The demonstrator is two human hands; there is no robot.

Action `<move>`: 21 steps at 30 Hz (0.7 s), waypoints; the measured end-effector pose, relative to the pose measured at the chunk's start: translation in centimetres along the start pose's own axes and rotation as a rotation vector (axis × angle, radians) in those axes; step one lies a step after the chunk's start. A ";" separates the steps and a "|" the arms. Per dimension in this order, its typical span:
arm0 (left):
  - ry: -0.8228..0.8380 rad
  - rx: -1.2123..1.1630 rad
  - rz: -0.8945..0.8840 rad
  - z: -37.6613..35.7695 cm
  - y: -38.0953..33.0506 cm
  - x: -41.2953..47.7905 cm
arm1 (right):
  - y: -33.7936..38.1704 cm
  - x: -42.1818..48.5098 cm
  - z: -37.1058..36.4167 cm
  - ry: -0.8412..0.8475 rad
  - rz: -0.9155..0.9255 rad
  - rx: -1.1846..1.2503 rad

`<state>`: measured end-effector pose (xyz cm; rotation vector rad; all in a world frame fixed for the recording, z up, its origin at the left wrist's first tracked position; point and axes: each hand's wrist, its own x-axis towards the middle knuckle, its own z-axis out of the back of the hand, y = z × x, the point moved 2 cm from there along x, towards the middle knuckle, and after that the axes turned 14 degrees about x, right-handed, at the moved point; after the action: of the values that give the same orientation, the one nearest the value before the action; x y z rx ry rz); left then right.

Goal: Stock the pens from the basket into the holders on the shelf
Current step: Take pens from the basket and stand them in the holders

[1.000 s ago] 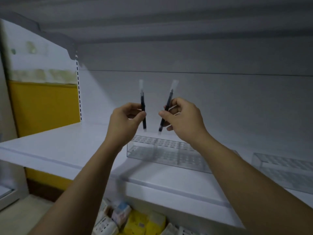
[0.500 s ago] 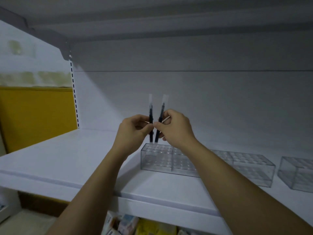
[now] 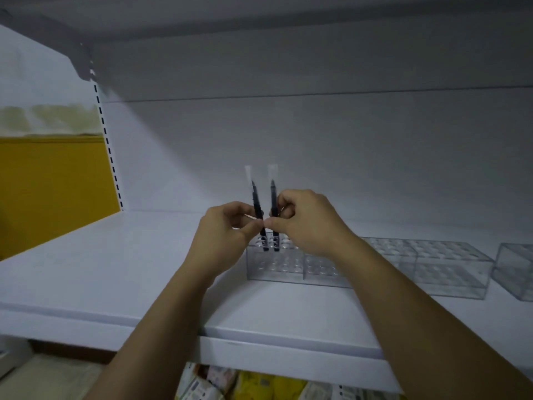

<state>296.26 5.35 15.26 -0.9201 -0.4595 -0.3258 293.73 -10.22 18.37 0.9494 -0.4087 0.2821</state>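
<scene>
A yellow wall panel (image 3: 54,183) is seen far left, then a dimly lit white shelf (image 3: 115,269). A dark pen (image 3: 257,209) is pinched by the left hand (image 3: 227,229) and a second pen (image 3: 274,209) by the right hand (image 3: 305,223). Both are held upright, tips sunk into the far-left holes of a clear holder (image 3: 277,264). Another holder (image 3: 432,269) sits just right, and a third holder (image 3: 516,272) is cut off. The packets (image 3: 253,385) below are blurry and half hidden.
</scene>
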 end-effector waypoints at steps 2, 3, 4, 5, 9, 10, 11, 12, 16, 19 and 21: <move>0.015 0.010 -0.001 0.1 0.1 0.0 | -0.1 -0.2 0.1 -0.006 0.002 -0.004; 0.026 0.023 -0.008 0.1 0.1 0.0 | -0.1 -0.2 0.0 -0.006 0.003 -0.003; 0.038 0.029 -0.014 0.2 -0.1 0.0 | -0.1 -0.2 0.0 -0.005 0.000 0.000; 0.047 0.028 -0.018 0.2 -0.2 0.1 | -0.2 -0.2 -0.1 -0.006 -0.003 0.006; 0.039 0.058 -0.010 0.4 -0.9 0.2 | -0.1 -0.1 -0.1 -0.011 -0.015 -0.003; 0.043 0.044 0.006 0.4 -0.9 0.2 | -0.2 -0.1 -0.1 -0.004 -0.019 -0.012; 0.051 0.040 0.017 0.4 -0.9 0.2 | -0.2 -0.1 -0.1 0.007 -0.024 -0.021; 0.061 0.057 0.014 0.5 -0.9 0.1 | -0.2 -0.2 -0.2 0.023 -0.030 -0.034; 0.074 0.126 -0.024 0.5 -1.0 -0.2 | -0.4 -0.2 -0.3 0.075 -0.062 -0.069; 0.075 0.117 0.007 0.5 -0.8 -0.2 | -0.5 -0.2 -0.2 0.074 -0.083 -0.062; 0.109 0.133 0.012 0.5 -0.6 -0.2 | -0.4 -0.3 -0.1 0.063 -0.083 -0.068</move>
<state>295.73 5.44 15.83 -0.7712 -0.3708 -0.3287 293.65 -10.35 17.90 0.8863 -0.3183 0.2209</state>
